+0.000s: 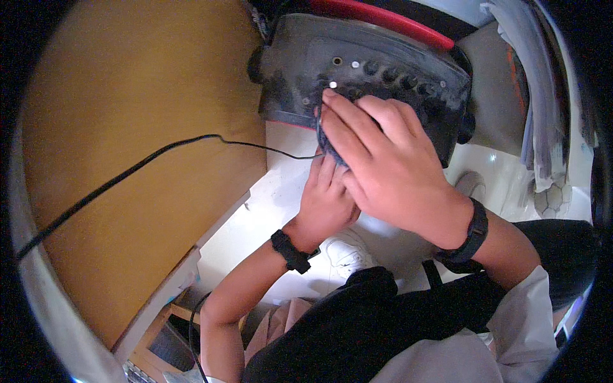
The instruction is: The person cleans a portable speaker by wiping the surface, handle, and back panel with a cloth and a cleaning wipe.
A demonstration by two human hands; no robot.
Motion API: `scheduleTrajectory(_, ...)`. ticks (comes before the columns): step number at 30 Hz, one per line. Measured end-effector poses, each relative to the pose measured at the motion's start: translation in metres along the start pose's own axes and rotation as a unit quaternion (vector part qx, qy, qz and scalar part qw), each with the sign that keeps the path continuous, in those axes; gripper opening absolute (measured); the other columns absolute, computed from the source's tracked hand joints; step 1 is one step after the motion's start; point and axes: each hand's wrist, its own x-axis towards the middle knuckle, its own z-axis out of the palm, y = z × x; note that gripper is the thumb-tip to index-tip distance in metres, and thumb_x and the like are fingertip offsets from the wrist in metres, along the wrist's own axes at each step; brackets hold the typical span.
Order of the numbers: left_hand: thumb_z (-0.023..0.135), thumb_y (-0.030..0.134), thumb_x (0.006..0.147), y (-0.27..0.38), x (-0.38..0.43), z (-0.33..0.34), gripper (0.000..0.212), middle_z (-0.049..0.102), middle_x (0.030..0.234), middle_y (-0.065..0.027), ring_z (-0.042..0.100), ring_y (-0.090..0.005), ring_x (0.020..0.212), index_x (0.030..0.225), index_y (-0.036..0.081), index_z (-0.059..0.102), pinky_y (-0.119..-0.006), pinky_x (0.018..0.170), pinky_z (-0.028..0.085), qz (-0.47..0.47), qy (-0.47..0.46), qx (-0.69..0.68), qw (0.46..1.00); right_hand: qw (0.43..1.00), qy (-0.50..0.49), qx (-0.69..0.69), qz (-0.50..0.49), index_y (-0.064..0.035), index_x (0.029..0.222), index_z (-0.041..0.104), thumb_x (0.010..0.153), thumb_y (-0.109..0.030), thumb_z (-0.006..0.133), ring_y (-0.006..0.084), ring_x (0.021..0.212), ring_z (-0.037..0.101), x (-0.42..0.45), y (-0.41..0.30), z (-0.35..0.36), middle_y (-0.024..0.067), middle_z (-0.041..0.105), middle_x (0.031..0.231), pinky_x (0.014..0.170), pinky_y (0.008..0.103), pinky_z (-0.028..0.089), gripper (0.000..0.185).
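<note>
My left hand [330,191] reaches up from below, its fingers around the underside of a small dark object [334,154]. Over the top of it lies my right hand [388,148], fingers extended along it and thumb close to my left hand. Most of this object is hidden between the hands, so its kind cannot be told. A thin black cable [191,140] runs in from the left and ends at it. Directly behind my fingers is a dusty black plastic case [301,62] with several round holes and a red bar [383,19] along its far side.
A wooden panel [143,95] fills the left side. White floor [268,210] shows under my hands, with a white shoe [347,253] on it. Grey cloth [536,86] hangs at the right. My legs in black trousers [335,330] are close below.
</note>
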Motion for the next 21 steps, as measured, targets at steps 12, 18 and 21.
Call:
scheduleTrajectory(12,0.066,0.010,0.070,0.006,0.002,-0.002,0.045,0.026,0.149,-0.0245,0.030,-0.0450,0.135,0.114,0.001,0.060,-0.055,0.108,0.033,0.025,0.069,0.066,0.995,0.989,-0.141,-0.010,-0.041,0.0054,0.131,0.047,0.064,-0.008,0.064,0.0333,0.112,0.047,-0.034,0.028,-0.048,0.0174,0.045,0.140,0.099,0.0412,0.040,0.070)
scheduleTrajectory(18,0.065,0.010,0.071,0.007,0.003,-0.002,0.047,0.026,0.149,-0.0244,0.029,-0.0453,0.136,0.117,0.002,0.061,-0.054,0.109,0.032,0.010,0.052,0.061,0.997,0.983,-0.168,-0.039,-0.058,0.0058,0.133,0.045,0.064,-0.006,0.061,0.0338,0.114,0.046,-0.049,0.045,-0.055,0.0183,0.043,0.142,0.101,0.0460,0.036,0.072)
scheduleTrajectory(21,0.066,0.011,0.070,0.006,0.002,-0.003,0.048,0.027,0.149,-0.0233,0.028,-0.0443,0.136,0.117,0.003,0.061,-0.053,0.109,0.032,0.014,0.041,0.075,0.996,0.989,-0.117,-0.058,-0.073,0.0052,0.132,0.046,0.063,-0.010,0.064,0.0321,0.117,0.046,-0.054,0.047,-0.037,0.0180,0.044,0.141,0.101,0.0482,0.036,0.073)
